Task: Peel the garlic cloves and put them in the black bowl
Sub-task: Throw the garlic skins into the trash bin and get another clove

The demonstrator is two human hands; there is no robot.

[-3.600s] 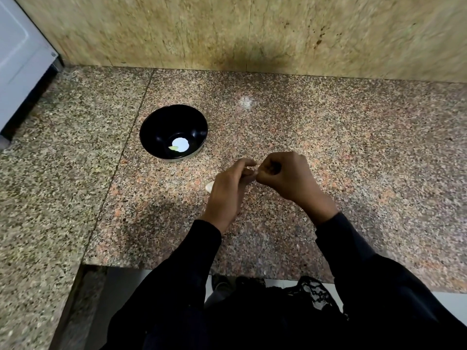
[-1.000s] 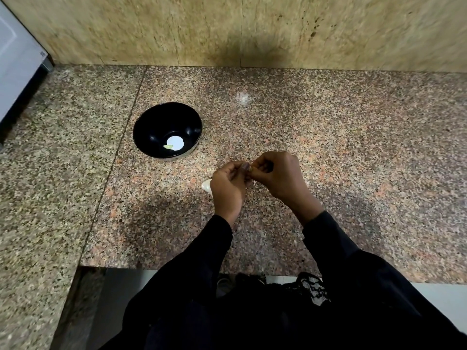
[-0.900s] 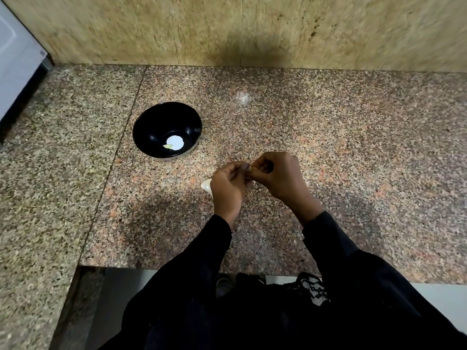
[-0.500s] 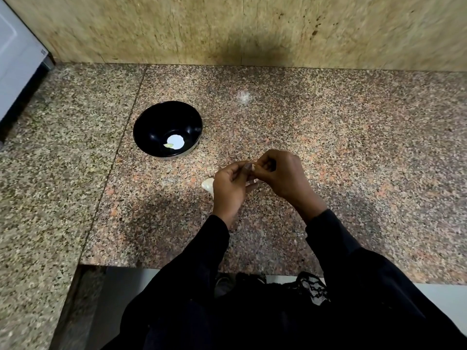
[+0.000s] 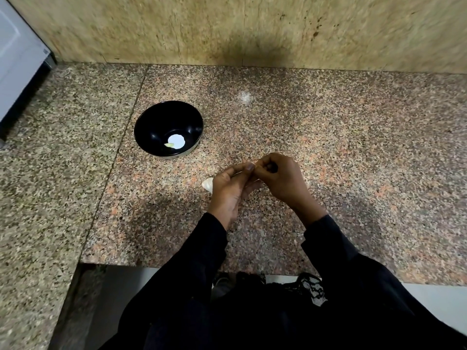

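Your hands are bunched together mid-frame over the granite counter (image 5: 353, 152). Your left hand (image 5: 228, 190) and right hand (image 5: 280, 178) meet at the fingertips, both curled and pinching something tiny between them. It's almost entirely hidden by your fingers, so I can't honestly tell whether it's a clove or just skin. A whitish garlic clove (image 5: 207, 184) peeks out just left of your left hand, lying on the counter and half hidden behind your knuckles.

The black bowl (image 5: 151, 122) sits up and to the left of your hands, well apart from them, near the seam in the stone. There's a white round patch (image 5: 177, 141) on its bottom with a small yellowish bit (image 5: 168, 145) touching its left edge. A white appliance (image 5: 17, 59) fills the upper left corner, and your black sleeves (image 5: 202, 261) take up the bottom.
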